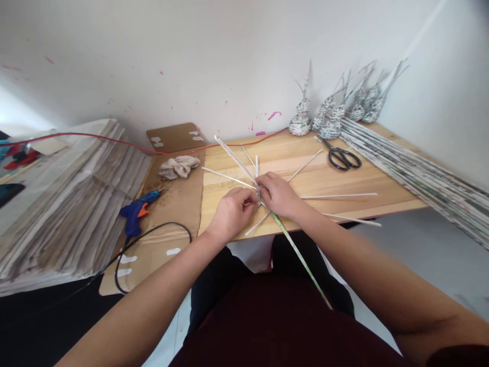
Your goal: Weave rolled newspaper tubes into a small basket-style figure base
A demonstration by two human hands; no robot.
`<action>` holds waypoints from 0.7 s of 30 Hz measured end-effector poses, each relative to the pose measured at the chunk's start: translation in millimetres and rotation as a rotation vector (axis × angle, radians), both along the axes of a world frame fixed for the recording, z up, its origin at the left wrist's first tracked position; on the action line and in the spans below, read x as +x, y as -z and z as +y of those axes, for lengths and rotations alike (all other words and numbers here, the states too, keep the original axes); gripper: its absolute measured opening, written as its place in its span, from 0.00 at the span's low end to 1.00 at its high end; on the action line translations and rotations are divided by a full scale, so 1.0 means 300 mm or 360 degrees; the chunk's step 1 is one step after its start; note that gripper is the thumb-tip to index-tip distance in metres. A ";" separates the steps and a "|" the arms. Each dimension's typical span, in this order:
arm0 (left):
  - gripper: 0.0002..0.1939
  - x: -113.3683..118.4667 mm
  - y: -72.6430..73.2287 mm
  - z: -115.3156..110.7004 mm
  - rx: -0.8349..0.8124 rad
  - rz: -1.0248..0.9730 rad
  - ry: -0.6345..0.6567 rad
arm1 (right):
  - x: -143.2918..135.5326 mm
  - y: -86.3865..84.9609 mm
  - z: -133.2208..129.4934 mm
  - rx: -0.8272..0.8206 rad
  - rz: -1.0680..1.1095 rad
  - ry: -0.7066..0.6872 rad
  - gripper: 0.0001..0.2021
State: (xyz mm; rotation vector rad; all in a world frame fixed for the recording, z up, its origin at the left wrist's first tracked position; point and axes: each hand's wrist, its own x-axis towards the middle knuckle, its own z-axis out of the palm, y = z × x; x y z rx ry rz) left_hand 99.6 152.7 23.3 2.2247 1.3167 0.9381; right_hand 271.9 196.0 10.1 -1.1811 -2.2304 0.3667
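Observation:
Several rolled paper tubes spread like spokes on the wooden table (pixel 367 176), crossing at a small woven centre that my fingers largely cover. My left hand (pixel 233 211) is closed in a pinch on the near left side of that centre. From the right, my right hand (pixel 278 194) curls its fingers over the crossing and grips it. A greenish paper tube (pixel 294 247) runs from under the right hand toward my lap. One white tube (pixel 236 158) slants up toward the wall. Where exactly the fingertips pinch is partly hidden.
Left lie a blue glue gun (pixel 133 214) with a black cord, a crumpled cloth (pixel 179 166) and a tall newspaper stack (pixel 76 204). Right are black scissors (pixel 344 158), a bundle of paper tubes (pixel 412 173) and several woven gourd shapes (pixel 300 120). A red cord (pixel 214 146) runs along the back.

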 end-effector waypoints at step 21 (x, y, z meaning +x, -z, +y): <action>0.04 0.030 0.057 0.036 0.0372 0.0129 0.0197 | -0.001 -0.011 0.009 -0.0164 0.0023 0.0072 0.07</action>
